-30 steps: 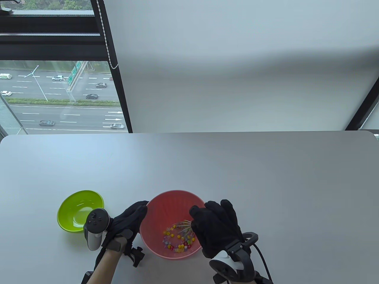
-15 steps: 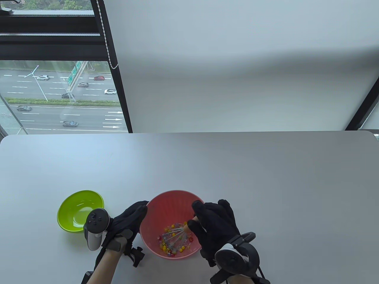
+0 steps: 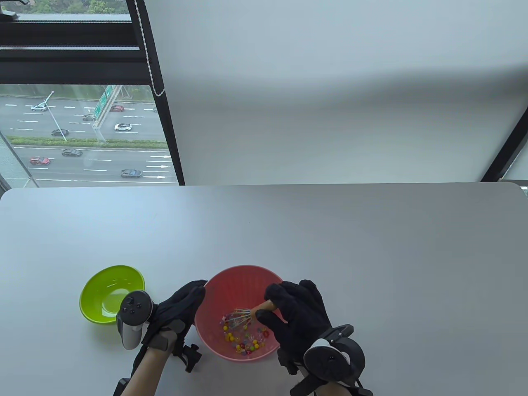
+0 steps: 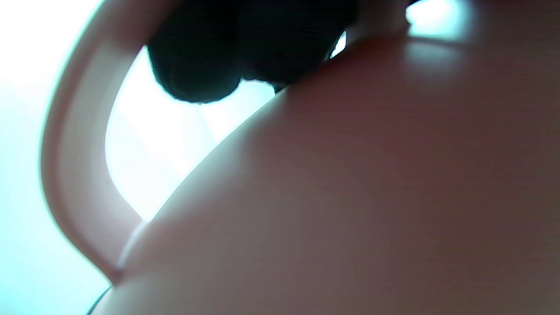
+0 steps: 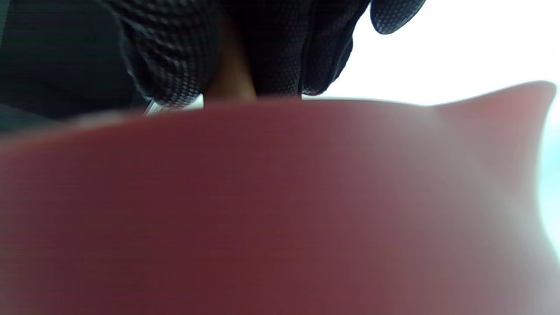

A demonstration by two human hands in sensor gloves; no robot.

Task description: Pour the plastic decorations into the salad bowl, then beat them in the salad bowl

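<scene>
A pink salad bowl (image 3: 244, 277) stands near the table's front edge, and small multicoloured plastic decorations (image 3: 244, 343) lie scattered on its bottom. My right hand (image 3: 293, 315) grips the orange handle of a wire whisk (image 3: 240, 317), whose head is down among the decorations. My left hand (image 3: 180, 307) holds the bowl's left rim. In the left wrist view my fingers (image 4: 245, 43) curl over the rim handle of the bowl (image 4: 350, 197). The right wrist view shows my fingers (image 5: 175, 57) round the whisk handle (image 5: 229, 85) above the bowl's outer wall (image 5: 262, 210).
An empty lime-green bowl (image 3: 108, 275) stands to the left of my left hand. The grey table (image 3: 330, 239) stretches back to a white wall, with a window at the far left.
My right hand has turned and swung the whisk head leftward across the bowl's bottom. The decorations have been stirred about. My left hand has stayed on the rim.
</scene>
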